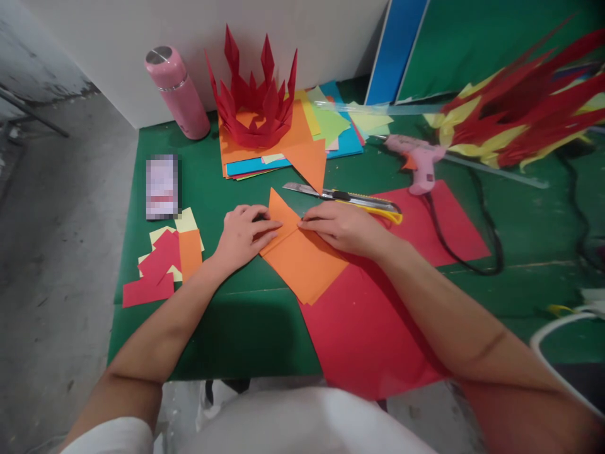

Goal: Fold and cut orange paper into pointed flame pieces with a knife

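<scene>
Nearside of the cutter (373, 202), orange paper (307, 265) points far-left, left hand (242, 234) and right hand (347, 227) both touching (whether pinching, I can't tell).

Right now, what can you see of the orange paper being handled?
The orange paper looks matte and folded in layers, with a narrow point at the far end and a squarish near part. It lies on the green table, partly over a red sheet. The left hand and right hand touch it near the middle.
</scene>
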A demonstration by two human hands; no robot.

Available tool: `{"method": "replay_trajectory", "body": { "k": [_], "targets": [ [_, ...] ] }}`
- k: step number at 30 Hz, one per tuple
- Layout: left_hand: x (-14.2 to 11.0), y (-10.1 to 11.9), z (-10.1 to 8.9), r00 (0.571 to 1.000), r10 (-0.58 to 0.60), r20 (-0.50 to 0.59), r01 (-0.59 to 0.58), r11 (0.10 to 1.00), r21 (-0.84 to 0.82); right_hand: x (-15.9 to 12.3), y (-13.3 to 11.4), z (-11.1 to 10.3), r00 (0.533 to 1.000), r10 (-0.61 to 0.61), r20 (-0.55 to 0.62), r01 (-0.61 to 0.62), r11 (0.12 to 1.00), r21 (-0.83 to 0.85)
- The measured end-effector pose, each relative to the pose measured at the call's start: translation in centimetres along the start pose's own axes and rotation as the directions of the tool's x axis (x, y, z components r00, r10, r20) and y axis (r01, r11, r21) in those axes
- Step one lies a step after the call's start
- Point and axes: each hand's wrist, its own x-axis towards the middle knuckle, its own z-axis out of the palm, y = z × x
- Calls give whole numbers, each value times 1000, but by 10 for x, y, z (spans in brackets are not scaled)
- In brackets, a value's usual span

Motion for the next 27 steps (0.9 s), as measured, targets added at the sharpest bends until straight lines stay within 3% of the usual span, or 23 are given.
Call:
{"method": "replay_trajectory", "body": {
  "k": [6, 18, 22, 27],
  "targets": [
    [-1, -2, 2, 1000, 6, -3, -6, 1000, -15, 0, 0, 0, 1000, 9, 18, -8, 1000, -8],
    [1, -1, 1, 999, -19, 37, 18, 1000, 6, 11, -10, 0, 989, -136, 66, 135, 991, 19],
    [1, -1, 0, 998, -10, 62, 9, 1000, 23, 13, -14, -1, 989, -147, 23, 147, 989, -30],
    [1, 1, 1, 998, -26, 49, 25, 1000, 14, 13, -18, -1, 986, -159, 53, 161, 987, -23]
  ]
}}
